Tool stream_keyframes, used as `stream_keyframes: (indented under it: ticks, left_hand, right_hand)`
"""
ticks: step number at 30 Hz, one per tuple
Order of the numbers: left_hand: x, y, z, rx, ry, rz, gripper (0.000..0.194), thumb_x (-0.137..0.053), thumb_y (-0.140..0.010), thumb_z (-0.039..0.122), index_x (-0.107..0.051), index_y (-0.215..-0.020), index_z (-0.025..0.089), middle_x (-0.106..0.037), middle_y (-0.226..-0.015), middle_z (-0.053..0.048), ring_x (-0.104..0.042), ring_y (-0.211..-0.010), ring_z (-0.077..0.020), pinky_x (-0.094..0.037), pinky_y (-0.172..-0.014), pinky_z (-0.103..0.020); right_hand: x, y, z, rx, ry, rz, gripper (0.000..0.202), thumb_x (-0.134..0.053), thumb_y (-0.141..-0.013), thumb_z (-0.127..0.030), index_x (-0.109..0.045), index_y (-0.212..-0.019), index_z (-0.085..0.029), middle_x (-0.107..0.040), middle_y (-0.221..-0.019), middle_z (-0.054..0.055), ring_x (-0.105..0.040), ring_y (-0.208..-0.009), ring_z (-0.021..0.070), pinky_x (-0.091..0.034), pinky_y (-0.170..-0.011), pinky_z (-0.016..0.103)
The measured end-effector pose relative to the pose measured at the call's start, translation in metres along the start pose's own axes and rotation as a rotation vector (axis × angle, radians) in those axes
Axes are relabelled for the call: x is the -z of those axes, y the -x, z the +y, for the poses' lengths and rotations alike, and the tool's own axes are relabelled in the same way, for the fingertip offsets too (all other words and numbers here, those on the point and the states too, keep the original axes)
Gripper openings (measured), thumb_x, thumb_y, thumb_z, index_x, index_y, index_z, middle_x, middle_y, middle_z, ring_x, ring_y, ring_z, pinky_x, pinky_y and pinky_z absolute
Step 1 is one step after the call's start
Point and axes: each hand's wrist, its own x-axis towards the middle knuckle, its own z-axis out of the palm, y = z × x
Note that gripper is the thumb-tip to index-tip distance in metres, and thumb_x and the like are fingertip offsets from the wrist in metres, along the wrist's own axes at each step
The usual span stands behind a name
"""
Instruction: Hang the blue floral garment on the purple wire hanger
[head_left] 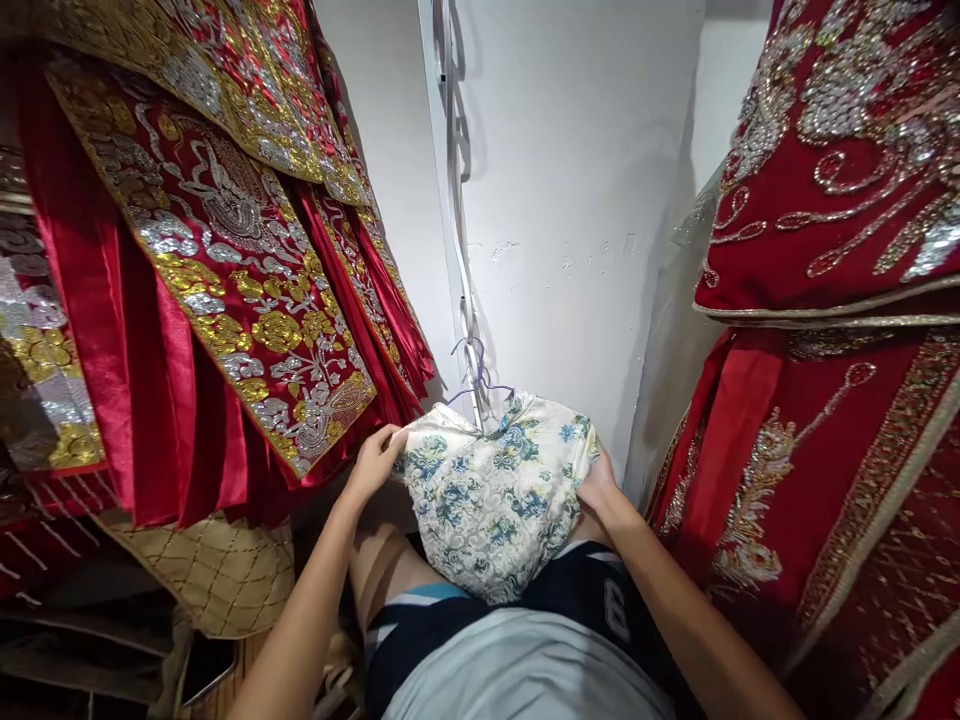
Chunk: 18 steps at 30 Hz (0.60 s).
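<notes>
A cream short-sleeved blouse [491,510] with blue and green flowers hangs over my lap on a thin purple hanger [496,386]. The hanger's hook is beside the white metal upright on the wall; whether it is hooked there I cannot tell. My left hand [377,462] pinches the edge of the sleeve on the left, thumb on top. At the opposite sleeve, my right hand [598,484] holds the cloth, with most of its fingers hidden behind the fabric. The blouse is spread between both hands, its lower edge resting near my dark shorts.
Red costumes with gold and silver embroidery [277,330] hang close on the left. More red beaded garments [847,200] crowd the right. A white metal upright [454,190] runs down the pale wall [577,130]. A dark phone-like object [208,665] lies at lower left.
</notes>
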Motion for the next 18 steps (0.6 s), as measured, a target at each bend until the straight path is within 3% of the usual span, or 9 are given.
stream_keyframes:
  ticks: [3,5,6,8,11,14,16,18]
  left_hand:
    - [-0.001,0.008,-0.012,0.052,0.153,0.163,0.039,-0.056,-0.082,0.054,-0.062,-0.083,0.016,-0.060,-0.075,-0.002,-0.053,-0.070,-0.0164,-0.042,-0.065,-0.026]
    - [-0.004,0.004,-0.002,0.039,0.191,0.301,0.037,-0.058,-0.082,0.052,-0.063,-0.088,0.016,-0.062,-0.079,-0.003,-0.055,-0.073,-0.0171,-0.044,-0.068,-0.026]
    - [-0.005,0.000,0.008,0.022,0.196,0.358,0.037,-0.058,-0.082,0.051,-0.064,-0.090,0.016,-0.064,-0.082,-0.004,-0.057,-0.076,-0.0178,-0.046,-0.070,-0.027]
    - [-0.007,-0.010,0.032,-0.031,0.189,0.408,0.035,-0.057,-0.084,0.049,-0.064,-0.094,0.016,-0.066,-0.090,-0.006,-0.060,-0.084,-0.0197,-0.048,-0.077,-0.029]
    - [-0.007,-0.019,0.064,-0.138,0.115,0.292,0.039,-0.055,-0.088,0.048,-0.062,-0.111,0.018,-0.065,-0.110,-0.010,-0.060,-0.103,-0.0238,-0.047,-0.091,-0.034]
    - [-0.009,-0.012,0.080,-0.258,-0.159,0.158,0.060,-0.067,-0.080,0.047,-0.052,-0.134,0.025,-0.047,-0.143,-0.013,-0.040,-0.134,-0.0332,-0.033,-0.110,-0.048]
    - [-0.014,-0.002,0.082,-0.348,-0.351,0.131,0.073,-0.072,-0.075,0.039,-0.045,-0.142,0.028,-0.037,-0.153,-0.013,-0.026,-0.142,-0.0371,-0.021,-0.115,-0.056]
    - [-0.024,0.006,0.079,-0.422,-0.416,0.118,0.076,-0.070,-0.076,0.033,-0.040,-0.146,0.026,-0.042,-0.148,-0.014,-0.030,-0.140,-0.0364,-0.020,-0.115,-0.057]
  right_hand:
    - [0.004,-0.019,0.000,-0.342,-0.663,0.146,0.046,-0.048,-0.093,-0.055,-0.073,-0.082,-0.019,-0.077,-0.077,0.008,-0.074,-0.084,0.0243,-0.059,-0.076,0.037]
    - [0.012,-0.032,-0.001,-0.545,-1.051,0.160,0.045,-0.057,-0.087,-0.061,-0.072,-0.097,-0.019,-0.077,-0.090,0.011,-0.073,-0.095,0.0279,-0.058,-0.086,0.040]
    - [0.018,-0.039,-0.001,-0.590,-1.129,0.153,0.050,-0.057,-0.085,-0.064,-0.070,-0.103,-0.019,-0.077,-0.095,0.012,-0.072,-0.098,0.0288,-0.058,-0.088,0.041]
    - [0.030,-0.050,0.000,-0.611,-1.155,0.184,0.059,-0.055,-0.084,-0.068,-0.067,-0.112,-0.017,-0.075,-0.101,0.014,-0.071,-0.101,0.0305,-0.058,-0.089,0.042]
    - [0.048,-0.052,0.002,-0.610,-1.107,0.302,0.067,-0.051,-0.084,-0.072,-0.063,-0.122,-0.018,-0.073,-0.110,0.015,-0.069,-0.107,0.0323,-0.059,-0.088,0.046]
    - [0.066,-0.030,-0.009,-0.647,-1.156,0.371,0.072,-0.051,-0.083,-0.075,-0.059,-0.131,-0.021,-0.070,-0.120,0.015,-0.065,-0.115,0.0341,-0.058,-0.089,0.050]
    - [0.075,-0.008,-0.030,-0.602,-1.293,0.274,0.081,-0.054,-0.080,-0.077,-0.055,-0.138,-0.020,-0.067,-0.126,0.017,-0.062,-0.120,0.0361,-0.056,-0.092,0.052]
    - [0.079,0.011,-0.063,-0.408,-1.429,-0.023,0.096,-0.069,-0.071,-0.074,-0.046,-0.147,-0.019,-0.062,-0.134,0.019,-0.059,-0.123,0.0375,-0.052,-0.097,0.052]
